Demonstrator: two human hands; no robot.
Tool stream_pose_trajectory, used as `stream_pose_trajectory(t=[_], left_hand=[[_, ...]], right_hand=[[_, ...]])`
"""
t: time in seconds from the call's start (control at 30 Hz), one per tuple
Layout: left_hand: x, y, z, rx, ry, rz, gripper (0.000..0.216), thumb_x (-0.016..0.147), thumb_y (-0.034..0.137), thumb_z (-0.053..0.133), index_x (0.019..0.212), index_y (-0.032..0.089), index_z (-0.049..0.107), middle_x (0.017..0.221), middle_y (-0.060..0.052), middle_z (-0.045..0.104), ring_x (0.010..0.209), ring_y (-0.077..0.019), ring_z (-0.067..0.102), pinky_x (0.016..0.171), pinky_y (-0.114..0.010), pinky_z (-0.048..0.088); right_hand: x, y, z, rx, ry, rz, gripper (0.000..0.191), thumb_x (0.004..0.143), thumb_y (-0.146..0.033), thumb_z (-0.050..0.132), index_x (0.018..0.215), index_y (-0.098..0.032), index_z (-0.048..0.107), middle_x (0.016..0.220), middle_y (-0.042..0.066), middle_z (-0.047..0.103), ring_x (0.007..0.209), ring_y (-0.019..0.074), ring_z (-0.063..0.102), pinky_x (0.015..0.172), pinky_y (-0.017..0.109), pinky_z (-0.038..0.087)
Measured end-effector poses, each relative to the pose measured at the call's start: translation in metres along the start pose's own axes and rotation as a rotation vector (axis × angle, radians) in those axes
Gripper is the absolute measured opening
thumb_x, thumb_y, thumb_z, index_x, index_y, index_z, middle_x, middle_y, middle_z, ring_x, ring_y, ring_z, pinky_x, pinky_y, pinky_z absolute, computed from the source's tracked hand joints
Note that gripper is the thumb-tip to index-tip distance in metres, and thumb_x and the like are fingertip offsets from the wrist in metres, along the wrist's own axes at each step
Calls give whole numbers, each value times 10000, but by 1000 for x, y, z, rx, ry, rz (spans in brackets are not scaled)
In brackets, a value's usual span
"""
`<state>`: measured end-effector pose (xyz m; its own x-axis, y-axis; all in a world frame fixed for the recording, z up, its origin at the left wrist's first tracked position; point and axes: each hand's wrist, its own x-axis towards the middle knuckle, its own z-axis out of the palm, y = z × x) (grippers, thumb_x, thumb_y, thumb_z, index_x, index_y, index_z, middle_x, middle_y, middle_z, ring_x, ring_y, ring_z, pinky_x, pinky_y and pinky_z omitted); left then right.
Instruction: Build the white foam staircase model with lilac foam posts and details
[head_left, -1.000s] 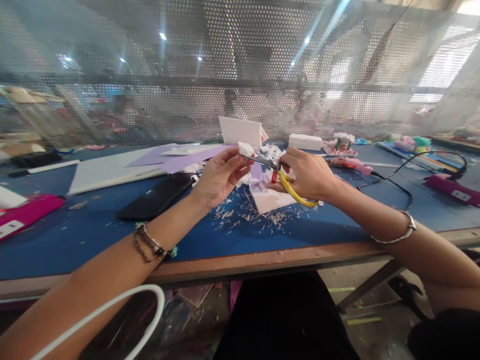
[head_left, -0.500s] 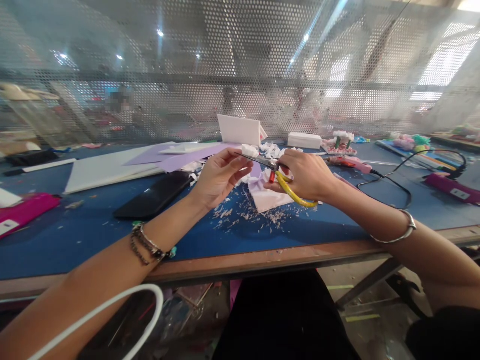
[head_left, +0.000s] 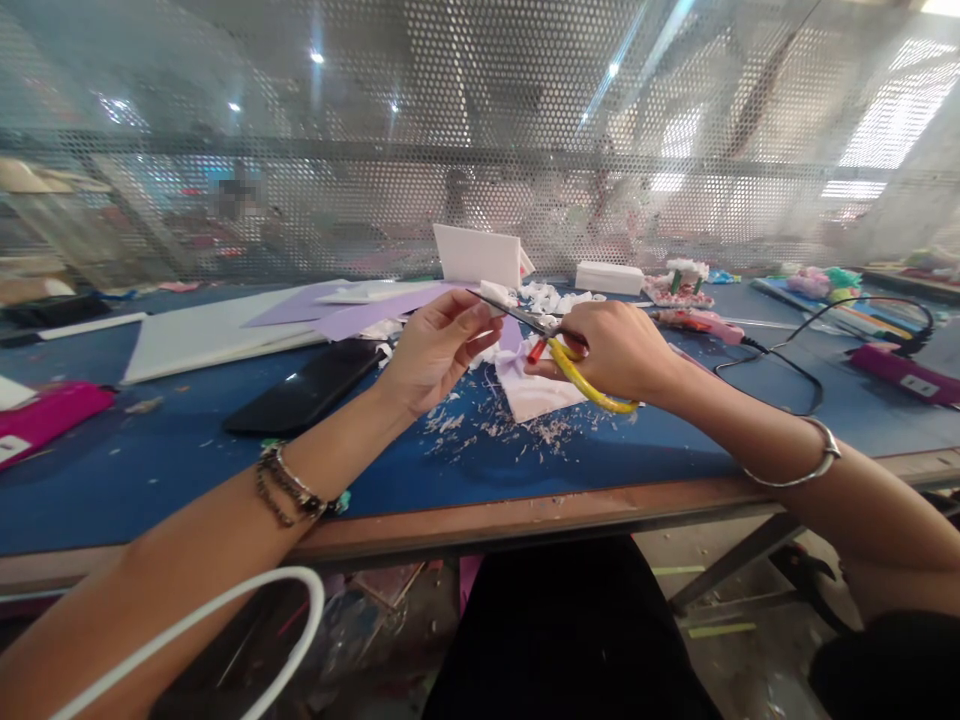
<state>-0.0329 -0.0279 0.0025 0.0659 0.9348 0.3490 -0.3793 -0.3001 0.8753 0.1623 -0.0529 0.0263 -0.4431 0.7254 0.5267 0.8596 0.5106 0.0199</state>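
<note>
My right hand (head_left: 619, 348) is closed around a pair of scissors (head_left: 596, 388) with yellow-covered handles and a red part near the pivot. The dark blades point left, their tips at the fingers of my left hand (head_left: 431, 352). Thumb and forefinger of that hand pinch a small white piece (head_left: 496, 292), of paper or foam, partly hidden behind the blades. Below the hands lie a pale sheet (head_left: 536, 392) and many tiny white clippings (head_left: 544, 437) on the blue tabletop (head_left: 420, 470). White crumpled scraps (head_left: 555, 298) are heaped just behind.
A black phone-like slab (head_left: 304, 390) lies left of my left hand, before white and lilac sheets (head_left: 202, 335). A white board (head_left: 478, 257) stands at the back beside a white block (head_left: 609, 278). At right are a pink glue gun (head_left: 709, 327) and its black cable (head_left: 799, 385).
The scissors have turned slightly in my right hand, and the red part tilts more. The white piece has shifted a little at my left fingertips. Both hands stay nearly in place.
</note>
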Motion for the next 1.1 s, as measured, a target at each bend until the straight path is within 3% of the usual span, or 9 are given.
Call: stream_pose_trajectory(t=[0.5,0.87,1.1], left_hand=[[3,-7,-3,-20,-20,-11,105,774,80,616,689,144,617,654,21,647,615,-51,626,620,-130,509],[4,-8,-2,-21,8,-37,156,804,71,574,682,161,610,670,24,653,661,-60,631,667,-149,506],[5,-10,-4,-15,-3,-65,105,776,86,604,709,167,597,712,6,667,654,-76,630,647,-171,513]], right_hand=[[0,-2,2,-98,-47,61,737,764,-781,307,607,-148,649,555,93,553,507,136,441,510,267,203],[2,-1,4,-138,-40,62,738,793,-754,293,637,-142,675,537,100,548,515,152,461,508,270,210],[6,5,6,-81,-43,64,676,800,-727,344,588,-154,631,497,51,479,474,112,379,504,270,198]])
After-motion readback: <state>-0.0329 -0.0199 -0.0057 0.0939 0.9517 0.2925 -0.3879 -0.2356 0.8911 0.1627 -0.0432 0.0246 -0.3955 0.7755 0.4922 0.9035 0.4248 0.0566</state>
